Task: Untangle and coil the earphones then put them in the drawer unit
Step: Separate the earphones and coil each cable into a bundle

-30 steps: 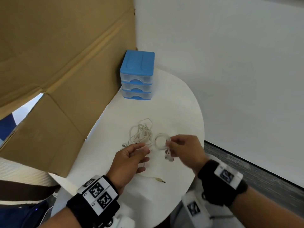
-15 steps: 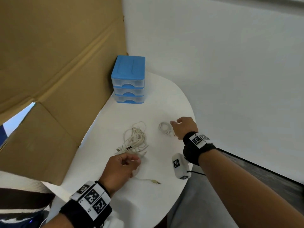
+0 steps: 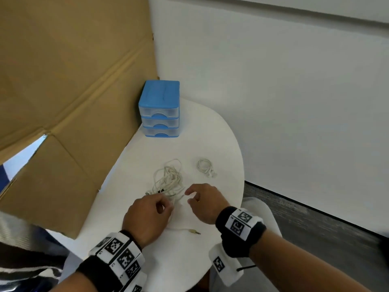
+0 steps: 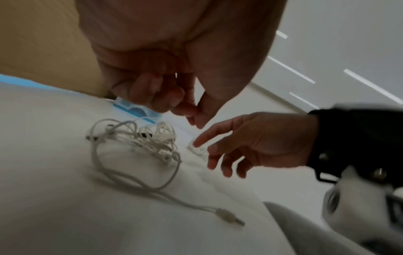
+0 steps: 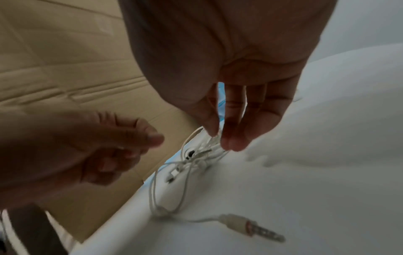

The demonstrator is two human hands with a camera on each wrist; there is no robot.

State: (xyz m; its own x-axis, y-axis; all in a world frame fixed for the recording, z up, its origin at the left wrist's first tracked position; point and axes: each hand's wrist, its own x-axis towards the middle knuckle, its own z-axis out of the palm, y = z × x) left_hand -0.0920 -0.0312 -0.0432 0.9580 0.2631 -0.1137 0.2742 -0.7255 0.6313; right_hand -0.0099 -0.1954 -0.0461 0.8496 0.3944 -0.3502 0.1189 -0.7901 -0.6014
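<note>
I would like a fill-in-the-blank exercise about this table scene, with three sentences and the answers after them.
1. The drawer unit has ____ drawers, all closed.
2. The coiled earphones lie on the white table, touched by ____ hand.
3. The audio plug of the tangled earphones lies nearest the ____ hand; the right hand reaches toward the tangle.

Missing words: three; neither; left
</note>
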